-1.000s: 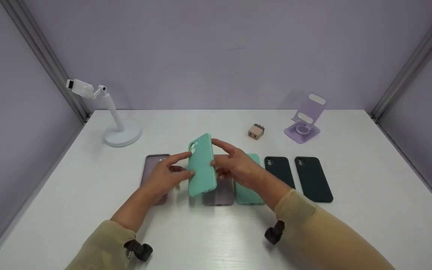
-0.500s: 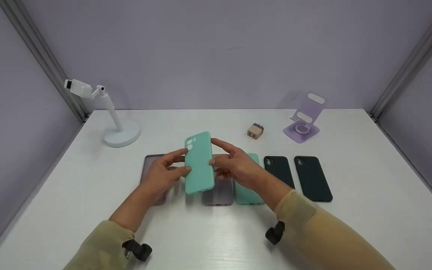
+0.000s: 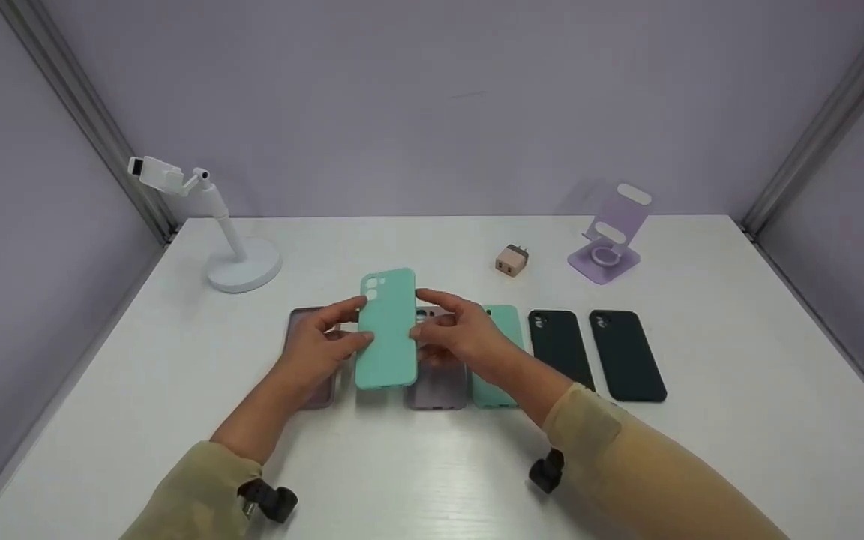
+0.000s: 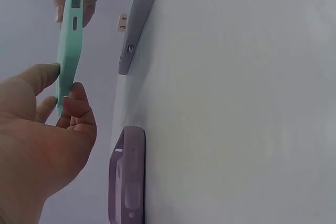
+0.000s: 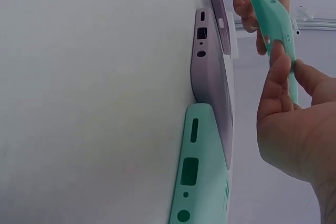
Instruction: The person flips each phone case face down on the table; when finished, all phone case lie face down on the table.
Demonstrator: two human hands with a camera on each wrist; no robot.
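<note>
A mint-green phone case (image 3: pixel 388 330) is held up off the table between both hands, its back with the camera cutouts facing the head camera. My left hand (image 3: pixel 319 346) pinches its left edge, thumb on the back and fingers curled behind, as the left wrist view also shows. On the opposite edge my right hand (image 3: pixel 469 337) pinches with thumb and fingers. Below lie a purple case (image 3: pixel 319 394) under the left hand, another purple case (image 3: pixel 439 390), and a second mint-green case (image 3: pixel 503 322) partly hidden by the right arm.
Two black phone cases (image 3: pixel 561 345) lie to the right in the same row. Farther back stand a pink charger plug (image 3: pixel 511 260), a purple phone stand (image 3: pixel 604 259) and, at left, a white stand (image 3: pixel 244 266). Walls enclose the white table (image 3: pixel 432 465) behind and at the sides.
The held mint-green case has turned its back more squarely towards the head camera and shifted a little left. Both hands keep their grip and moved slightly left with it.
</note>
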